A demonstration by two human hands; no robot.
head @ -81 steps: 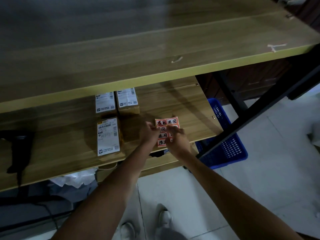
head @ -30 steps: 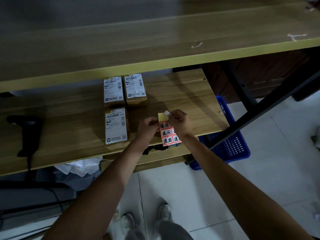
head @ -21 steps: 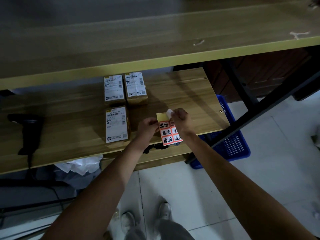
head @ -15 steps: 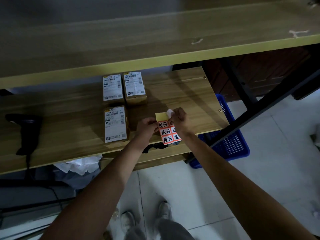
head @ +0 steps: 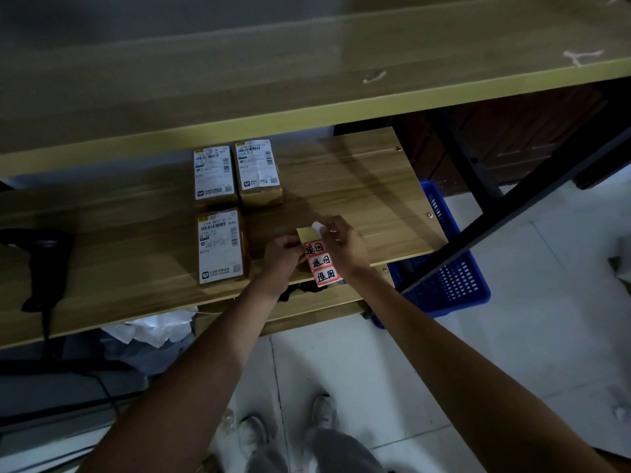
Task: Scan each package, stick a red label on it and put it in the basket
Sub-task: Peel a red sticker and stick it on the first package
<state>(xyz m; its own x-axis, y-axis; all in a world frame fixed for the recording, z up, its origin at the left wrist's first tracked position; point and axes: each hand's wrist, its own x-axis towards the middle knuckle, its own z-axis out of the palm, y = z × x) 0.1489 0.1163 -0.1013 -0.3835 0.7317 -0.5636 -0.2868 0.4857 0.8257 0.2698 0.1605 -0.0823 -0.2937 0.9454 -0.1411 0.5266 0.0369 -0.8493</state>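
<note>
Where legible, "退回" on label sheet [head: 321, 259], left hand [head: 283, 256] pinching it, right hand [head: 343, 244] apparently pinching peeled label [head: 317, 227].

The right hand [head: 345, 245] covers the right column of the label sheet [head: 319, 259], so only three red labels show whole. The peeled label [head: 318, 227] shows only its white back. The basket [head: 444, 268] is half hidden behind the counter [head: 358, 186] and a black frame bar [head: 512, 216]. Print on the packages [head: 220, 247] is too small to read. The scanner [head: 44, 261] is lost in shadow.
</note>
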